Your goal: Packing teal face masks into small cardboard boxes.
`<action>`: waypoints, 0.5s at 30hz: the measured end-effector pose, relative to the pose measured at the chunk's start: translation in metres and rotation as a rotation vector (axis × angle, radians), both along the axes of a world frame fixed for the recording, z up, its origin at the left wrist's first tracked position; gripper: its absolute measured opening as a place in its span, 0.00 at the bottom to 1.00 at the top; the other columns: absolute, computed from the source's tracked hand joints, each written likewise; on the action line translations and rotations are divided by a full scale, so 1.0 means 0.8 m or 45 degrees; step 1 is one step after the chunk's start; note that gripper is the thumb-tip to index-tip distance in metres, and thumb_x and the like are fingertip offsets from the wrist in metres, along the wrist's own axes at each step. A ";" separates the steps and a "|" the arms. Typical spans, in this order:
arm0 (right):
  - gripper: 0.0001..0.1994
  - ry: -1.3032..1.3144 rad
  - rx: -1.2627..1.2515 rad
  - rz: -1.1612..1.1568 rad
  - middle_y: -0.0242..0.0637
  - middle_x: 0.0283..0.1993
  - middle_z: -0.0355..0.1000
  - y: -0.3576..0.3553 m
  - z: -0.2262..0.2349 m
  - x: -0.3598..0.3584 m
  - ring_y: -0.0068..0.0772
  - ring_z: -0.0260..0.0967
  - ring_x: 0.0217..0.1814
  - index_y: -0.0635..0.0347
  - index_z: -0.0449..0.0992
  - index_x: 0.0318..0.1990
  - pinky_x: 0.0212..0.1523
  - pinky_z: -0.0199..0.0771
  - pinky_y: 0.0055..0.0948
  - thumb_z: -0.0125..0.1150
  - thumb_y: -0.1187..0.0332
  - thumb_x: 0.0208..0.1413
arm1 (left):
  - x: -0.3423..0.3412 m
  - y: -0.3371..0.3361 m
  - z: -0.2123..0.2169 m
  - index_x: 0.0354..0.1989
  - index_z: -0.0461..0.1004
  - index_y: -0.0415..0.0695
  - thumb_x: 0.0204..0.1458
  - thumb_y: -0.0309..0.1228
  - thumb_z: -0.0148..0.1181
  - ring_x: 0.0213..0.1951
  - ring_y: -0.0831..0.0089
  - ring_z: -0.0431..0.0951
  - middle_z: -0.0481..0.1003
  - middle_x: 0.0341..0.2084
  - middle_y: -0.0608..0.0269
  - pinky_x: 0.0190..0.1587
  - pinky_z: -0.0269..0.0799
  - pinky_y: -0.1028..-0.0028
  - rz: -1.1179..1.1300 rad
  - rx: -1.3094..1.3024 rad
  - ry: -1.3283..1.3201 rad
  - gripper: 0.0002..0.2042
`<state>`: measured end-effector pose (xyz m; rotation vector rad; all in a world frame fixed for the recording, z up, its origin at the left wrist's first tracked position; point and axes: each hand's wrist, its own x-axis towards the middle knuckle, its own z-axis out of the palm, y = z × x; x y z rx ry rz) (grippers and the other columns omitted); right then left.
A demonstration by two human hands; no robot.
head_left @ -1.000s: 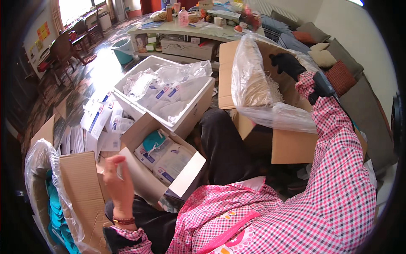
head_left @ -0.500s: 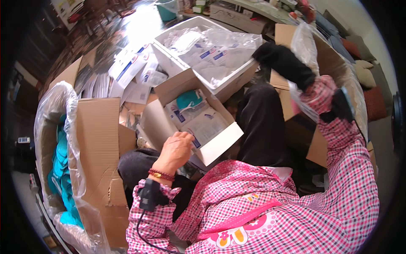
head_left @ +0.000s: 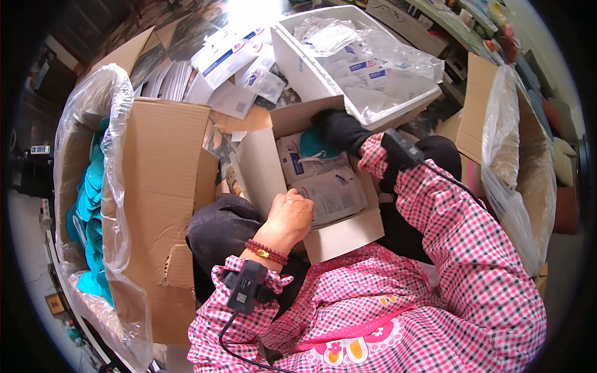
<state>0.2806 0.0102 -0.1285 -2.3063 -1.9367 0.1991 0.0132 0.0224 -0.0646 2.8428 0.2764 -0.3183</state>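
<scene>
A small carton [head_left: 345, 245] stands between my knees with its flaps spread. Flat clear packets [head_left: 329, 193] with blue-and-white print fill it, and a teal folded piece with white straps [head_left: 318, 144], which looks like a face mask, lies on them at the far side. My left hand [head_left: 291, 214], bare, is curled at the carton's near left edge beside the packets; its fingertips are hidden. My right hand [head_left: 342, 132], in a black glove, reaches over the far right side, right by the teal piece. Its fingers are too dark and blurred to make out.
At left, a large plastic-lined cardboard box [head_left: 158, 224] holds several teal pieces [head_left: 93, 186]. Beyond the carton stands a white foam bin [head_left: 298, 68] of clear packets. Printed white boxes and leaflets [head_left: 217, 68] lie left of it. Another lined box [head_left: 516, 161] stands at right.
My right hand has come from the right, beyond the carton, to the teal piece inside it. My left hand stays at the carton's left edge. The whole view has shifted.
</scene>
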 end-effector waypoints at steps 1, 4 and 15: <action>0.15 0.145 0.193 -0.095 0.51 0.38 0.77 0.005 -0.004 0.010 0.56 0.76 0.43 0.57 0.80 0.46 0.47 0.76 0.47 0.58 0.65 0.52 | 0.002 -0.001 0.003 0.31 0.78 0.43 0.52 0.39 0.63 0.41 0.56 0.78 0.79 0.28 0.54 0.44 0.73 0.59 0.008 -0.014 -0.029 0.11; 0.12 0.264 0.285 -0.224 0.47 0.42 0.79 0.020 -0.020 0.017 0.50 0.78 0.44 0.54 0.82 0.42 0.46 0.77 0.45 0.58 0.65 0.53 | 0.012 0.001 0.012 0.31 0.77 0.41 0.52 0.39 0.63 0.40 0.55 0.78 0.79 0.27 0.53 0.44 0.74 0.59 0.028 -0.091 -0.039 0.12; 0.12 -0.041 -0.444 0.197 0.48 0.40 0.79 -0.007 0.001 -0.035 0.50 0.79 0.43 0.54 0.84 0.39 0.43 0.78 0.45 0.61 0.64 0.49 | 0.012 0.000 0.016 0.33 0.76 0.40 0.53 0.36 0.62 0.38 0.55 0.80 0.78 0.26 0.51 0.42 0.76 0.59 0.023 -0.104 -0.006 0.10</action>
